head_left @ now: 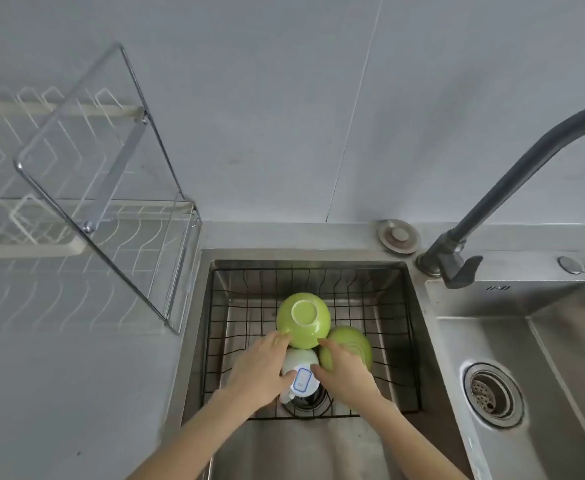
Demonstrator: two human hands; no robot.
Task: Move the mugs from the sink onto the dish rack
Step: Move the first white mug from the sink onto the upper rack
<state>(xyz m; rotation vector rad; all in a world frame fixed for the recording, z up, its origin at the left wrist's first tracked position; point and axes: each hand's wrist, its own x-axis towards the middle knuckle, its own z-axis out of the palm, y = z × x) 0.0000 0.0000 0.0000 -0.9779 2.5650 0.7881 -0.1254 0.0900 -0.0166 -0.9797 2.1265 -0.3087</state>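
Both hands' fingers (273, 342) clasp the white mug (299, 375) (lying tipped) between left hand (256, 372) and right hand (344, 370)

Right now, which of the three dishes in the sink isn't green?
The white mug with the blue-outlined label, nearest the person, between both hands; the other two are green.

We are looking down at a home kitchen: a stainless steel double sink (512, 344) set into a grey counter, a dark swivel faucet (498, 188) rising behind it, and a wire dish rack (87, 216) left of it.
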